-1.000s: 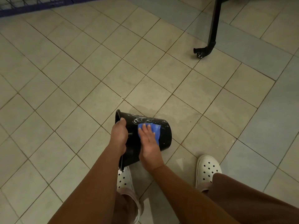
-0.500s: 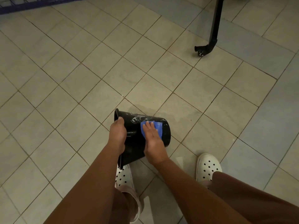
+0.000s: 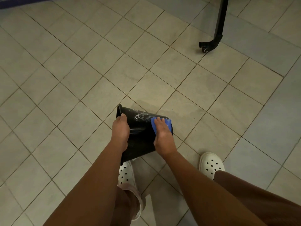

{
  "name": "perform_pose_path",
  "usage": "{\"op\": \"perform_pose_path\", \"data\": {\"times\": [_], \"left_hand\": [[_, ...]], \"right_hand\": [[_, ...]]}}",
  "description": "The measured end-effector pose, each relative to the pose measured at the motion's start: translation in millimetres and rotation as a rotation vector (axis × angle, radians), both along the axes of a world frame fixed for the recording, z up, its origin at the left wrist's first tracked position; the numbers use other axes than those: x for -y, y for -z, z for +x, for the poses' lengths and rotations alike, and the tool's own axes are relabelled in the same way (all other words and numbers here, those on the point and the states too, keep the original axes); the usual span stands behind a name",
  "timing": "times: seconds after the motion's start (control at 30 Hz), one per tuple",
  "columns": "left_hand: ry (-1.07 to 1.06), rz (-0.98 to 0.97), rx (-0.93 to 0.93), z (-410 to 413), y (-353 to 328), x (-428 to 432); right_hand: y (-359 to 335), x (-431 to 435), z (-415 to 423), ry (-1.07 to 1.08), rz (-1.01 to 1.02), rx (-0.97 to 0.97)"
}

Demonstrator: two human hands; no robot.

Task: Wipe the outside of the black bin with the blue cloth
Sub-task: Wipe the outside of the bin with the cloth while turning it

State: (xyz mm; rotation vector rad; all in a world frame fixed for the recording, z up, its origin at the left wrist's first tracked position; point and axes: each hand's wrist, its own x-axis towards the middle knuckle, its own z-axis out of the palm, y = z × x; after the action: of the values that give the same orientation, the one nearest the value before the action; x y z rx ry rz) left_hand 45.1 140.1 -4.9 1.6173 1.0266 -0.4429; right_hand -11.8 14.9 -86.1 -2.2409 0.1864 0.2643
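The fingers (image 3: 158, 121) of the right hand (image 3: 162, 133) lie straight and close together, pressed flat on the blue cloth (image 3: 169, 124), which they hold against the upper side of the black bin (image 3: 141, 137) near its base end. The cloth shows past the fingertips and along both sides of the hand. The left hand (image 3: 120, 130) grips the bin's rim, thumb on the outer wall; its other fingers are hidden, so I cannot tell how they lie. The bin is tipped on its side between the two hands, mouth toward the left and base toward the right, in front of the person's legs; whether it touches the floor (image 3: 78, 82) I cannot tell. White soapy smears (image 3: 140, 116) streak the bin's wall between the hands. Below it stand two white clogs, the left clog (image 3: 126, 175) partly under the bin and the right clog (image 3: 211, 163) off to the side. The tiled floor has a damp patch (image 3: 175, 108) just beyond the bin, and far off at the upper right stands a black leg (image 3: 219, 26) with a small caster (image 3: 204, 49).
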Motion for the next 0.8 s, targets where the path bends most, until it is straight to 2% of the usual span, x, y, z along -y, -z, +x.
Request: {"op": "perform_pose_path", "data": {"times": [0.17, 0.37, 0.47, 0.6, 0.67, 0.8], "left_hand": [[-0.009, -0.002, 0.024, 1.0, 0.1, 1.7], [-0.032, -0.005, -0.018, -0.3, 1.0, -2.7], [-0.048, -0.020, -0.015, -0.1, 2.1, -5.5], [-0.038, -0.015, -0.005, 1.0, 1.6, -4.1], [-0.047, -0.010, -0.005, 1.3, 1.3, -4.6], [-0.068, -0.010, -0.029, 1.5, 2.5, -5.7]], "right_hand": [[6.9, 14.4, -2.4, 0.143, -0.009, -0.173], [-1.6, -9.2, -5.6, 0.075, -0.013, -0.044], [6.4, 6.8, 5.1, 0.053, -0.002, -0.079], [7.4, 13.2, -0.8, 0.198, 0.027, -0.185], [2.7, 1.9, -7.8, 0.211, 0.016, -0.164], [3.1, -5.5, -1.6, 0.104, -0.016, -0.067]]}}
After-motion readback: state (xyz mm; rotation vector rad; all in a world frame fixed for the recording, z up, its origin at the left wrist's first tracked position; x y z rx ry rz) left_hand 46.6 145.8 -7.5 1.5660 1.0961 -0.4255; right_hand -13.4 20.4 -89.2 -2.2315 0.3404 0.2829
